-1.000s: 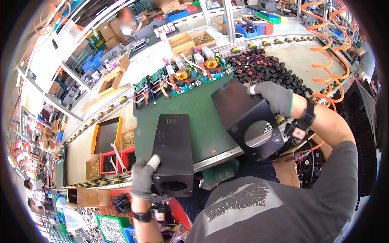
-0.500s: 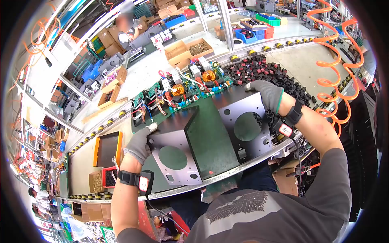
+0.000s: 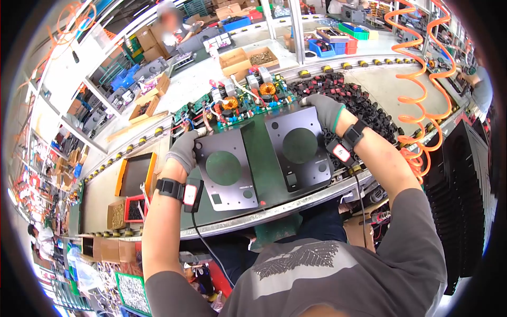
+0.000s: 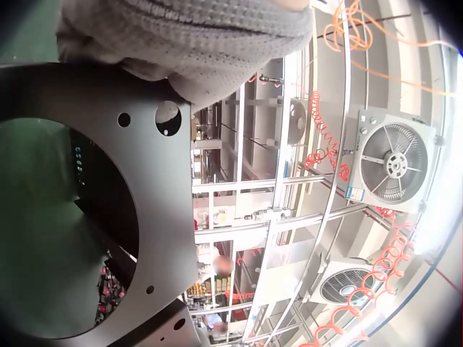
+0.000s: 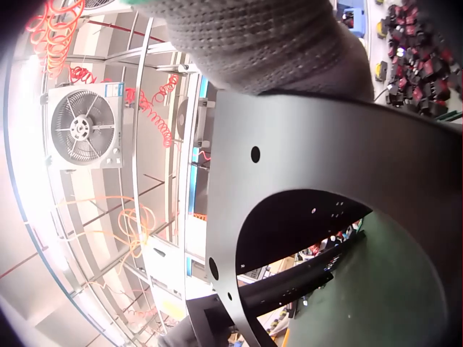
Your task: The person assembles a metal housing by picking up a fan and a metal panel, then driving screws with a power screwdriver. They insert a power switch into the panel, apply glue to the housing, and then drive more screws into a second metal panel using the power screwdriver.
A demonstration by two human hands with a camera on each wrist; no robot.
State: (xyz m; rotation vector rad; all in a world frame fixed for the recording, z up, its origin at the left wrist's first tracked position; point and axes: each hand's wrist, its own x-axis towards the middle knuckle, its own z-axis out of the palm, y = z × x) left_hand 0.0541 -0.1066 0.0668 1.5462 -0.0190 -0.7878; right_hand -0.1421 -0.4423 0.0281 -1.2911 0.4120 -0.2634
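Note:
My gloved left hand (image 3: 184, 150) grips the upper left corner of a dark sheet-metal casing (image 3: 243, 182). Its front face, with a large round cutout and smaller holes, is turned towards me. The gloved right hand (image 3: 325, 111) holds a matching casing (image 3: 310, 171) by its top right edge. Both casings stand side by side, tilted, over the green work surface (image 3: 259, 142), a narrow gap between them. In the left wrist view, a grey knitted glove (image 4: 181, 43) covers the panel's corner; in the right wrist view, glove fingers (image 5: 275, 50) lie over the other casing's edge.
Circuit boards (image 3: 232, 105) with copper coils stand just behind the casings. A heap of small black parts (image 3: 359, 100) lies to the right. Red bins (image 3: 134, 208) and an orange-edged tray (image 3: 136, 174) are at left. Orange coiled hoses (image 3: 409, 68) hang at right; stacked black casings (image 3: 459, 195) stand beyond.
Both casings have turned from long sides up to front faces towards me. The right one has moved left, closer to the left one, which has moved up from the table's front edge.

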